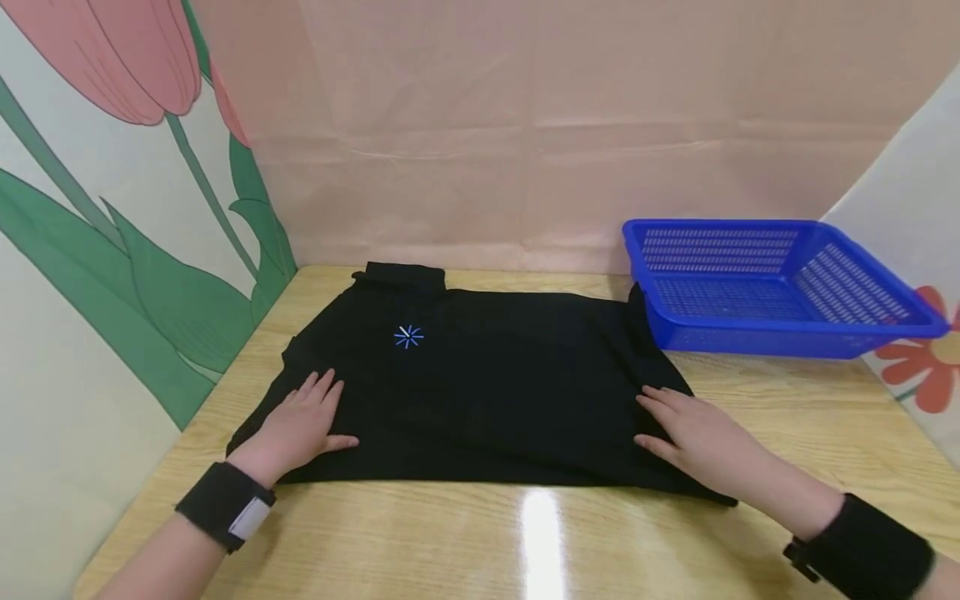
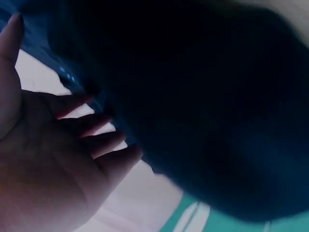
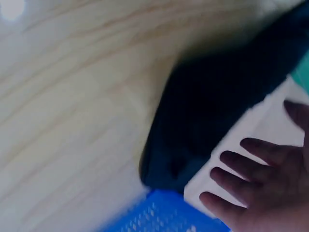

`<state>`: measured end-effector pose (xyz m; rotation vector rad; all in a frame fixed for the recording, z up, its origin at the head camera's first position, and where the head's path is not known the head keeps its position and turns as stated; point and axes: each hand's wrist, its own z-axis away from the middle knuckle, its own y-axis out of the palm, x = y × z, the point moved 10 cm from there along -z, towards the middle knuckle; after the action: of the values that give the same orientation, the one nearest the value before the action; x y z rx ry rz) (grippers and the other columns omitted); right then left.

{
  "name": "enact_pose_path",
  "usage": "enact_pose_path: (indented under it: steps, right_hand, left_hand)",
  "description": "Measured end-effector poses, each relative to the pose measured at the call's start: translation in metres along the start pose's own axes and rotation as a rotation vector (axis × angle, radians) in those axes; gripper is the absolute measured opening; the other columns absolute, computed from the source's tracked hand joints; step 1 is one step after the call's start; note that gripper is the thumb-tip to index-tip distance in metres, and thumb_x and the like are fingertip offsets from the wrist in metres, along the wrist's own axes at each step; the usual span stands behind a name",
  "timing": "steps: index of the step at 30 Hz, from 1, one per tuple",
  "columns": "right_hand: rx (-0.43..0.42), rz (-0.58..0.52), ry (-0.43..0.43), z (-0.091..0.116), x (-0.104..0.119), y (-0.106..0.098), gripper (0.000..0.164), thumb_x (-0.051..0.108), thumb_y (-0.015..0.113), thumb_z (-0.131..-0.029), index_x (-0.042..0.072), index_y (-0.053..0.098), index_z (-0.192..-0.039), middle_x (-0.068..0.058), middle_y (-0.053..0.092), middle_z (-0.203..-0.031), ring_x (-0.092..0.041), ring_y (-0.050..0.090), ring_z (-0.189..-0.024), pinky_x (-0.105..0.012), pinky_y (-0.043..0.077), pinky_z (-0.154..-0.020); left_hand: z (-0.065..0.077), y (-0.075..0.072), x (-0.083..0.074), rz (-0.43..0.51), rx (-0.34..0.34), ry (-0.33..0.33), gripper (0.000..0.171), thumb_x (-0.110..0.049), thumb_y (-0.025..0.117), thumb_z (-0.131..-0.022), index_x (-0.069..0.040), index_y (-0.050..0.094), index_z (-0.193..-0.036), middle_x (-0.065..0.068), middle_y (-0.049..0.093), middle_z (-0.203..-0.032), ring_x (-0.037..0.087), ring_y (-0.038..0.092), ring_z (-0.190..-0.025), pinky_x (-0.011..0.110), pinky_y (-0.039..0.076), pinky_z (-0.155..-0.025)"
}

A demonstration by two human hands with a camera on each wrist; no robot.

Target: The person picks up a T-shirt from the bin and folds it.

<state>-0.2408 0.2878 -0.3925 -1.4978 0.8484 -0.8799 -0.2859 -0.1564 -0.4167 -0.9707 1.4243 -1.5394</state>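
A black shirt (image 1: pixel 487 383) lies spread on the table, its collar (image 1: pixel 405 276) toward the far left and a small blue-white starburst mark (image 1: pixel 408 337) on its chest. My left hand (image 1: pixel 300 427) is over the shirt's near left part, fingers extended and thumb pointing inward. Over the right edge is my right hand (image 1: pixel 701 433), its fingers straight and slightly spread. In the left wrist view, the left palm (image 2: pixel 53 159) faces the dark cloth (image 2: pixel 193 106) with nothing gripped. The right wrist view has the right hand (image 3: pixel 270 179) beside the cloth (image 3: pixel 207 101), also holding nothing.
A blue perforated plastic basket (image 1: pixel 757 333) stands at the back right, against the shirt's far right corner. Wood-grain table (image 1: pixel 405 542) shows along the near side. A pinkish backdrop (image 1: pixel 525 167) rises behind, with flower-printed panels (image 1: pixel 97 275) at the sides.
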Motion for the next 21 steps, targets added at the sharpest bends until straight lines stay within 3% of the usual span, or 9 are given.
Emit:
enact_pose_path:
  steps: [4, 8, 12, 21]
  right_hand:
    - [0.09, -0.015, -0.009, -0.003, 0.004, 0.024, 0.082, 0.064, 0.051, -0.091, -0.002, 0.048, -0.141, -0.023, 0.039, -0.148, -0.048, 0.034, -0.134, -0.071, 0.022, -0.102]
    - [0.109, -0.045, -0.014, 0.0, 0.0, 0.039, 0.086, 0.065, 0.052, -0.09, -0.001, 0.043, -0.144, -0.025, 0.033, -0.151, -0.053, 0.031, -0.133, -0.076, 0.019, -0.097]
    - [0.12, -0.07, -0.018, 0.003, -0.001, 0.044, 0.089, 0.065, 0.052, -0.09, -0.001, 0.036, -0.148, -0.025, 0.025, -0.155, -0.055, 0.027, -0.134, -0.078, 0.022, -0.093]
    - [0.141, -0.069, -0.019, 0.003, 0.006, 0.051, 0.09, 0.065, 0.051, -0.091, -0.002, 0.033, -0.149, -0.025, 0.02, -0.156, -0.057, 0.024, -0.134, -0.08, 0.023, -0.089]
  left_hand:
    - [-0.006, 0.017, 0.003, -0.001, 0.118, -0.021, 0.1, -0.064, 0.063, -0.083, 0.008, 0.034, -0.146, 0.03, 0.024, -0.153, 0.055, 0.026, -0.135, 0.065, 0.032, -0.101]
    - [-0.003, 0.03, 0.008, 0.033, 0.186, -0.046, 0.105, -0.072, 0.055, -0.084, 0.007, 0.028, -0.149, 0.03, 0.02, -0.154, 0.061, 0.026, -0.13, 0.066, 0.033, -0.099]
    - [0.001, 0.035, 0.013, 0.072, 0.184, -0.072, 0.114, -0.079, 0.048, -0.081, 0.01, 0.024, -0.148, 0.031, 0.014, -0.155, 0.06, 0.021, -0.133, 0.065, 0.03, -0.102]
    - [0.009, 0.031, 0.015, 0.091, 0.168, -0.063, 0.111, -0.073, 0.056, -0.081, 0.015, 0.029, -0.144, 0.037, 0.017, -0.151, 0.062, 0.022, -0.131, 0.065, 0.027, -0.104]
